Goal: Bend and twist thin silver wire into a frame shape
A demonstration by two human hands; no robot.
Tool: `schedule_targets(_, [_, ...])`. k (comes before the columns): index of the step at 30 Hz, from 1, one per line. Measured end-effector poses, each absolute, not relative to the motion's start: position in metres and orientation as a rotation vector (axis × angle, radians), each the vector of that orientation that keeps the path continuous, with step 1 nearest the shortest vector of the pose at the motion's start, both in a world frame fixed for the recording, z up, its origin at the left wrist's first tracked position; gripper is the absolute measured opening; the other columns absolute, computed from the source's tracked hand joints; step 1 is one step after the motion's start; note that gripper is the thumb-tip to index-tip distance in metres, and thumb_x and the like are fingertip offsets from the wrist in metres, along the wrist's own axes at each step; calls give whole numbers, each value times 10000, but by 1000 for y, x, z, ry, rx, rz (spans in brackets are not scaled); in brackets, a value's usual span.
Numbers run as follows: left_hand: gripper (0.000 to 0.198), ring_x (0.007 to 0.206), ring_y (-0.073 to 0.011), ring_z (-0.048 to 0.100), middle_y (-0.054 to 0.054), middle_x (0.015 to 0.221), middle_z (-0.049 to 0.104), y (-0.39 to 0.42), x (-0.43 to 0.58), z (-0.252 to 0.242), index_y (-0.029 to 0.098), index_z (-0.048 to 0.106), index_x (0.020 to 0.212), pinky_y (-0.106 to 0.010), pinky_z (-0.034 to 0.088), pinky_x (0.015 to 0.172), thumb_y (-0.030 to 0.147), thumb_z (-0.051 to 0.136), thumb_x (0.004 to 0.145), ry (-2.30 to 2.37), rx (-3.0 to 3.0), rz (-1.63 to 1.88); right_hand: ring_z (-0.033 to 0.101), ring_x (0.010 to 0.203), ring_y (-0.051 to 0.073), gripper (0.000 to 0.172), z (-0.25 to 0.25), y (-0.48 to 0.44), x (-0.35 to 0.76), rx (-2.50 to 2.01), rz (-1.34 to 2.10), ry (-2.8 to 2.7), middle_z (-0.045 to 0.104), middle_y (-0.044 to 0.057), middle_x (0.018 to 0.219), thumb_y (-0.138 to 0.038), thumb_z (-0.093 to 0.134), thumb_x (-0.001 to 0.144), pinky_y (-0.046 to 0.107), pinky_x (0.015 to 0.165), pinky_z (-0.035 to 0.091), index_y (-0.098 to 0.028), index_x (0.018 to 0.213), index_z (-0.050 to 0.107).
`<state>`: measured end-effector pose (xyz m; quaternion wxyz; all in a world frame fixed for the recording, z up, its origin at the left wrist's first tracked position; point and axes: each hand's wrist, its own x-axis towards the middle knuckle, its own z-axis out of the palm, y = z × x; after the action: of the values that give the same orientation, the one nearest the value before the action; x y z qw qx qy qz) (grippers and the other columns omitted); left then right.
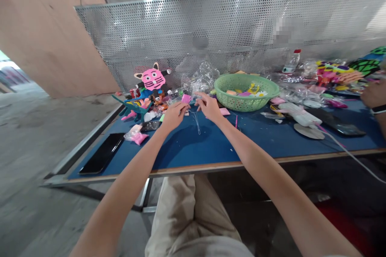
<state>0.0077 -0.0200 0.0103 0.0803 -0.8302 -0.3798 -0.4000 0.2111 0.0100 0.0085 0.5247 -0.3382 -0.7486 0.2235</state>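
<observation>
My left hand (175,115) is closed around a small bright pink packet (186,98), which pokes up past the fingertips. Just to its right, my right hand (208,107) has its thumb and fingers bent together in a pinch; what lies between them is too small to make out. A thin clear plastic strip (197,122) dangles between the two hands over the blue table (187,150). Behind them lies crumpled clear plastic wrapping (203,76). A flat pink piece (224,111) rests by my right wrist.
A green basket (247,104) with colourful pieces stands beyond my right hand. Left are a pink cat-faced figure (153,79), a black phone (104,153) and bagged pink clay (138,138). A white corded device (298,114) and a bottle (292,63) stand right, near another person's hand (374,95).
</observation>
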Motion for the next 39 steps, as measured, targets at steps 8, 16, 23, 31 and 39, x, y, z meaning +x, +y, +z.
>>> schedule_targets(8, [263,933,-206,693,-51,1002,762,-15,3,9,203,746,1000,-303,502,857,324,514,972,-1331,-2627,-1251,625,752,195,222,13,17,226,-953,94,-1981,713,55,853,-347,535,960,303,752,445,-199,959,701])
schedule_targets(16, [237,916,-229,718,-53,992,776,-15,2,6,206,761,1015,-354,542,872,316,571,925,-1581,-2696,-1420,568,724,167,267,16,18,228,-821,122,-2115,662,52,803,-358,534,960,288,723,414,-174,807,654])
schedule_targets(23, [315,881,-216,722,-87,1000,770,-13,2,2,151,745,1057,-372,570,872,380,648,863,-1668,-2766,-1937,643,623,151,192,9,17,234,-782,604,-2099,707,36,768,-349,582,912,276,618,510,-180,922,672])
schedule_targets(31, [459,982,-234,702,-105,1075,754,-18,5,6,152,736,1116,-391,553,939,458,748,774,-1619,-2764,-2280,738,705,192,301,12,4,226,-738,1016,-1919,760,76,838,-298,673,877,342,695,638,-178,1153,665])
schedule_targets(39, [510,982,-243,704,-104,1091,751,-20,5,7,148,735,1138,-409,545,963,475,773,748,-1617,-2763,-2377,752,767,206,338,9,4,224,-748,1136,-1969,767,77,883,-290,626,923,370,750,647,-201,1248,655])
